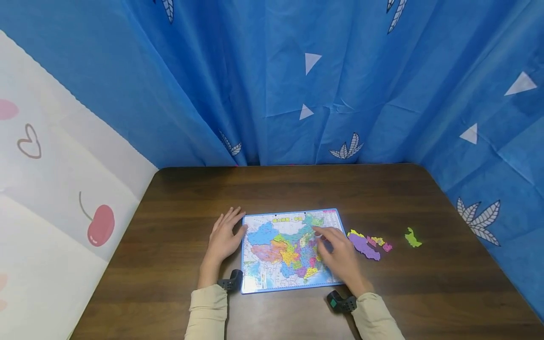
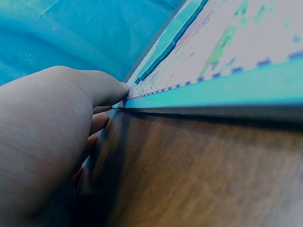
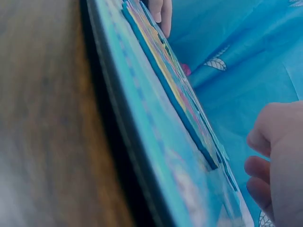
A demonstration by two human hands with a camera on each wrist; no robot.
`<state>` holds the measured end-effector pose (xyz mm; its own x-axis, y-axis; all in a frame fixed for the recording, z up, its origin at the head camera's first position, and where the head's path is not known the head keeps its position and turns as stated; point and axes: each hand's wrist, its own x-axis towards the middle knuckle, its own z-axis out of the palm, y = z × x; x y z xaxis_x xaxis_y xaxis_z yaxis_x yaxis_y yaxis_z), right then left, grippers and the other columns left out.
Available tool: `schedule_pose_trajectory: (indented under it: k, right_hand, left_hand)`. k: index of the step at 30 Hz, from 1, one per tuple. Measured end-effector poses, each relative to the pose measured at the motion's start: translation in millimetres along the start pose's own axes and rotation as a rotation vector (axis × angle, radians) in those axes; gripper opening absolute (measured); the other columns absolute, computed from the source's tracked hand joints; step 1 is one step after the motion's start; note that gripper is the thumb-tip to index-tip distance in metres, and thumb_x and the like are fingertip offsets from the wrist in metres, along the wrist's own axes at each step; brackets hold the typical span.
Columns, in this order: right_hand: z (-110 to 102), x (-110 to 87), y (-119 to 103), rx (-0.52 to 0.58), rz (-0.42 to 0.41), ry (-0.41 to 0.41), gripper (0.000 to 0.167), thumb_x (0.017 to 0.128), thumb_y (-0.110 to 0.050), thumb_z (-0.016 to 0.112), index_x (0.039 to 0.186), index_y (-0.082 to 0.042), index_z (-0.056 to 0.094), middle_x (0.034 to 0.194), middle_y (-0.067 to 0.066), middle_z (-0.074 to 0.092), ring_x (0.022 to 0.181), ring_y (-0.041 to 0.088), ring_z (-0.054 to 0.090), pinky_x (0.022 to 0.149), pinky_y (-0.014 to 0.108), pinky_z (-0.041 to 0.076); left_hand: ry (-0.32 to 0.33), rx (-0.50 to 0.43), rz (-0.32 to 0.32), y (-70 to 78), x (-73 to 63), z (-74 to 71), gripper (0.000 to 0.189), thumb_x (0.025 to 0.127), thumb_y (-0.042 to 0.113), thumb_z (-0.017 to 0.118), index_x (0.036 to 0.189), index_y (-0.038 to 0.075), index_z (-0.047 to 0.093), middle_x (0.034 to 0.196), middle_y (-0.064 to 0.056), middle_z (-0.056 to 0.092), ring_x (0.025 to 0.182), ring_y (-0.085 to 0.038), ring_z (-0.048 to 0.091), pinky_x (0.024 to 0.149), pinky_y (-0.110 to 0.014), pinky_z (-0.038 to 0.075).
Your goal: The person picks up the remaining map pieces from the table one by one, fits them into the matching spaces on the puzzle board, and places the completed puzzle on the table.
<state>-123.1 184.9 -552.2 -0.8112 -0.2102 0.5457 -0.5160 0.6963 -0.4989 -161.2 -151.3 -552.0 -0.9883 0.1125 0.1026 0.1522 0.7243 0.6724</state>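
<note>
A map puzzle board (image 1: 276,283) with a blue border lies flat on the table, most of its map filled with coloured pieces. At its left edge rests my left hand (image 1: 225,238), fingers fairly straight. In the left wrist view, the thumb (image 2: 113,90) touches the board's corner area. Over the map's right part hovers my right hand (image 1: 340,257), its fingers loosely bent. The right wrist view shows the right hand's bent fingers (image 3: 258,184) apart from the board, no piece visible in them; its palm side is partly hidden.
Just right of the board lie a purple puzzle piece (image 1: 363,246), a yellow piece (image 1: 356,233) and small pink pieces (image 1: 387,247). Farther right sits a green piece (image 1: 412,238). Blue curtain (image 1: 289,118) hangs behind the brown table (image 1: 191,189).
</note>
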Motion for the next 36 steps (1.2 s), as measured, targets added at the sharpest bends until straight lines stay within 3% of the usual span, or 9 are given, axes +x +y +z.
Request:
schedule_pose_trajectory:
  k: [10, 20, 29, 36]
  right_hand:
    - [-9.3, -1.0, 4.5, -0.021, 0.119, -0.015, 0.04, 0.09, -0.002, 0.075, 0.127, -0.015, 0.072, 0.112, 0.001, 0.075, 0.095, 0.015, 0.069, 0.081, 0.04, 0.062]
    - [-14.5, -0.7, 12.4, -0.053, 0.132, 0.025, 0.042, 0.09, -0.002, 0.074, 0.13, -0.015, 0.071, 0.11, 0.002, 0.075, 0.095, 0.016, 0.068, 0.078, 0.039, 0.06]
    - [-23.4, -2.3, 22.5, -0.056, 0.166, 0.053, 0.04, 0.09, -0.001, 0.071, 0.128, -0.014, 0.072, 0.113, 0.004, 0.074, 0.101, 0.02, 0.065, 0.085, 0.04, 0.056]
    - [-28.0, -2.7, 28.9, -0.069, 0.188, 0.049, 0.042, 0.088, -0.001, 0.069, 0.129, -0.011, 0.07, 0.119, 0.008, 0.072, 0.109, 0.025, 0.06, 0.09, 0.045, 0.051]
  left_hand:
    - [0.001, 0.003, 0.003, 0.1, 0.8, -0.4, 0.049, 0.102, 0.025, 0.062, 0.148, 0.009, 0.057, 0.162, -0.012, 0.042, 0.156, -0.031, 0.028, 0.129, -0.05, 0.011]
    - [-0.011, -0.002, 0.003, 0.0, 0.4, -1.1, 0.049, 0.102, 0.025, 0.062, 0.149, 0.009, 0.055, 0.163, -0.012, 0.041, 0.157, -0.031, 0.026, 0.129, -0.051, 0.01]
    - [0.024, 0.003, 0.019, -1.2, -0.4, 2.5, 0.048, 0.101, 0.023, 0.062, 0.146, 0.008, 0.058, 0.161, -0.014, 0.044, 0.155, -0.034, 0.03, 0.128, -0.053, 0.013]
    - [0.006, 0.021, 0.018, -1.1, 1.4, 1.0, 0.049, 0.101, 0.024, 0.062, 0.148, 0.008, 0.056, 0.162, -0.013, 0.042, 0.156, -0.033, 0.028, 0.129, -0.053, 0.012]
